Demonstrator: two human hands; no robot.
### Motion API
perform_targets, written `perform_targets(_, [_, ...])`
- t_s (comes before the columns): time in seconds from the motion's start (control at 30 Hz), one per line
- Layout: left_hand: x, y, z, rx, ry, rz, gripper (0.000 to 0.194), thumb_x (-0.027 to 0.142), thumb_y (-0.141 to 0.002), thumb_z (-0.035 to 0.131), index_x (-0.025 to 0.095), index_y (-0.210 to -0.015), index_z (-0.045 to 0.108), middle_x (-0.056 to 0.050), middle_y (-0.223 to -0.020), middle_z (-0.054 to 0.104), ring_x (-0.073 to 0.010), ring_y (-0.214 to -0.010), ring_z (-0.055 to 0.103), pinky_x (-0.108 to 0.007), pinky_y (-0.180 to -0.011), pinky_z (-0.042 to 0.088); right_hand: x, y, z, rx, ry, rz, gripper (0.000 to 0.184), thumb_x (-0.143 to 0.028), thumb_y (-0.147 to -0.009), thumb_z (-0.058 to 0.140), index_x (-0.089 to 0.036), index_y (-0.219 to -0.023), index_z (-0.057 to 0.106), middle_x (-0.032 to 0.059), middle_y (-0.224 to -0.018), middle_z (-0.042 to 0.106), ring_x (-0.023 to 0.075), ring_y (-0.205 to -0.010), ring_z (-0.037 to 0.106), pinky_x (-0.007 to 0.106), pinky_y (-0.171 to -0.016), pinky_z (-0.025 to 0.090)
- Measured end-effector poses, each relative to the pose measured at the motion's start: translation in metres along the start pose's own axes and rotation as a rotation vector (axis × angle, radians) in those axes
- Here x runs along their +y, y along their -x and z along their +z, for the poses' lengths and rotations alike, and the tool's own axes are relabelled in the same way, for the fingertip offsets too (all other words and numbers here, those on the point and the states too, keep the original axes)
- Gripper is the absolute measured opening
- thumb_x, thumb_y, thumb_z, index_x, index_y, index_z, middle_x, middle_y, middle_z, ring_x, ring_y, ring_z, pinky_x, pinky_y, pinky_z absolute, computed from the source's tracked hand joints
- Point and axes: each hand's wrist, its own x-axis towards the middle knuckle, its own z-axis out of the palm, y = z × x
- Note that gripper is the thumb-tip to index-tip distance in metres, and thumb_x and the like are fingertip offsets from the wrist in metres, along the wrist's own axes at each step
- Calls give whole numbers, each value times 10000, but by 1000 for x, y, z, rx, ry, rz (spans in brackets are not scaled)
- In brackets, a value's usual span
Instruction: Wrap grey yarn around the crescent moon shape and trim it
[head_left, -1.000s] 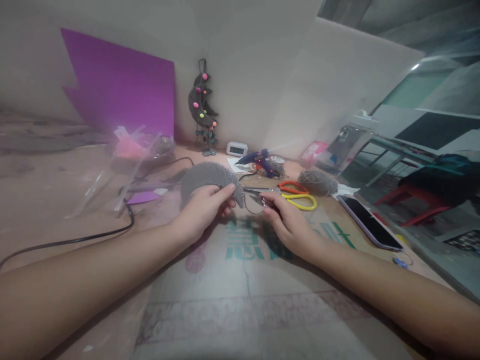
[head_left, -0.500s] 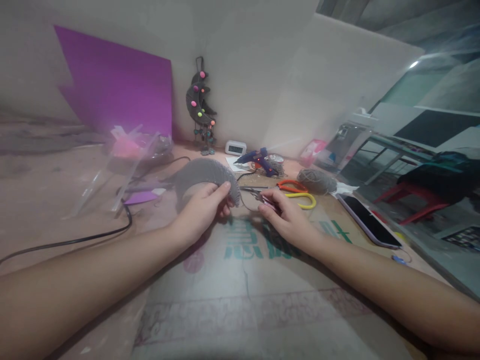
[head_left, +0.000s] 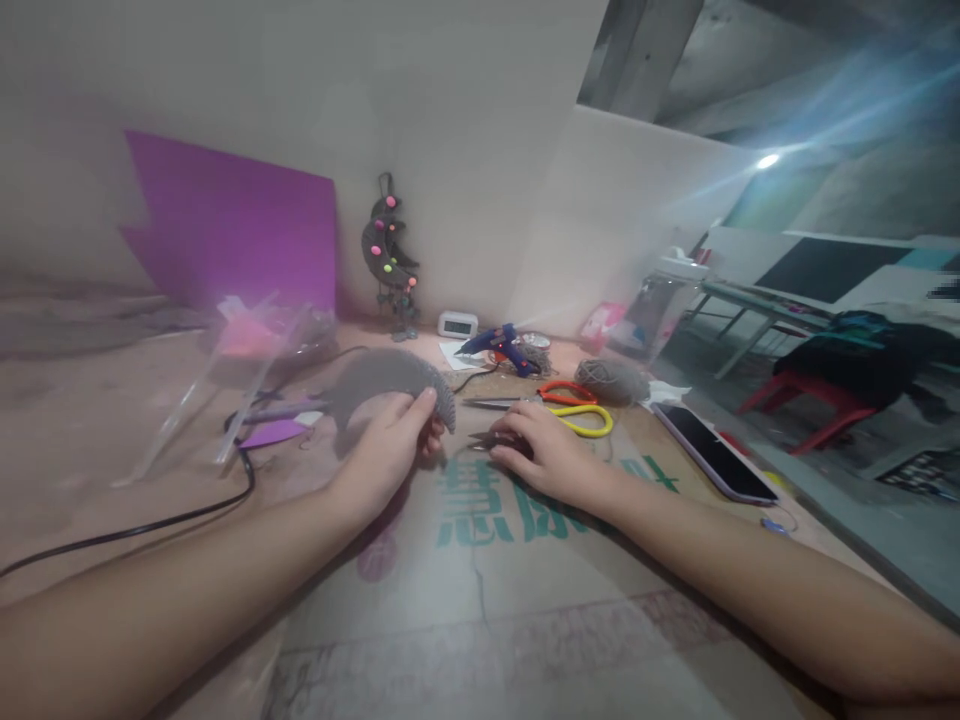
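My left hand (head_left: 390,445) is closed round the right end of a grey yarn-wrapped crescent (head_left: 375,375), thumb on top, holding it just above the cardboard sheet (head_left: 480,560). My right hand (head_left: 536,450) lies low on the cardboard next to it, fingers curled over small thread snips (head_left: 484,438) whose dark tips stick out to the left. The two hands are a few centimetres apart.
Orange and yellow scissors (head_left: 562,405), a grey yarn ball (head_left: 611,378), a blue glue gun (head_left: 499,345), a small clock (head_left: 457,324) and a phone (head_left: 712,455) lie beyond and right. A black cable (head_left: 187,515), plastic bags (head_left: 255,335), purple foam sheet (head_left: 240,235) and hanging moon ornament (head_left: 386,250) stand left.
My right hand has lowered onto the cardboard with the snips and moved slightly left. My left hand has sunk a little with the crescent. The camera has tilted up.
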Motion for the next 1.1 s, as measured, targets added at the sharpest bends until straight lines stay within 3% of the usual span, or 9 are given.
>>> perform_targets(0.33, [-4,-1,2,-99,-38,10,408,529,-846,572,165,-669,524,26,-578,554,-102,-533,515,-224,-547,397,12,-4,-9,203,-96,24,131,-256,-918,542,-186,-1001,616,87,-1008,639,232,-1015,574,400,-914,457])
perform_targets(0.5, [-6,-2,0,-113,-94,30,413,530,-851,561,170,-649,533,20,-571,567,-113,-543,524,-236,-566,403,43,-23,-24,306,-204,223,268,-260,-886,550,-180,-1136,607,100,-1165,641,232,-1127,583,407,-972,472])
perform_targets(0.63, [-3,0,1,-111,-88,17,399,512,-843,571,176,-633,533,23,-565,561,-111,-527,514,-232,-541,399,79,-51,-26,286,-241,438,429,-227,-839,594,-154,-1261,566,126,-1310,600,238,-1195,573,401,-1027,450])
perform_targets(0.77, [1,2,3,-95,-84,-6,394,512,-840,565,179,-634,525,29,-567,553,-106,-524,511,-228,-539,403,101,-80,-18,192,-257,508,384,-240,-839,604,-139,-1210,611,118,-1174,692,231,-1053,663,349,-913,522])
perform_targets(0.93, [4,3,3,-96,-81,-32,389,515,-828,574,178,-643,510,31,-563,553,-104,-524,507,-227,-543,405,100,-104,-2,81,-193,504,342,-297,-758,722,-146,-1061,669,98,-1005,740,236,-913,690,316,-839,521])
perform_targets(1.1, [3,3,3,-87,-40,-34,386,517,-806,601,178,-645,515,26,-569,566,-105,-518,509,-226,-532,402,89,-110,5,102,-105,546,311,-359,-777,700,-152,-1008,667,102,-931,738,246,-874,680,316,-799,498])
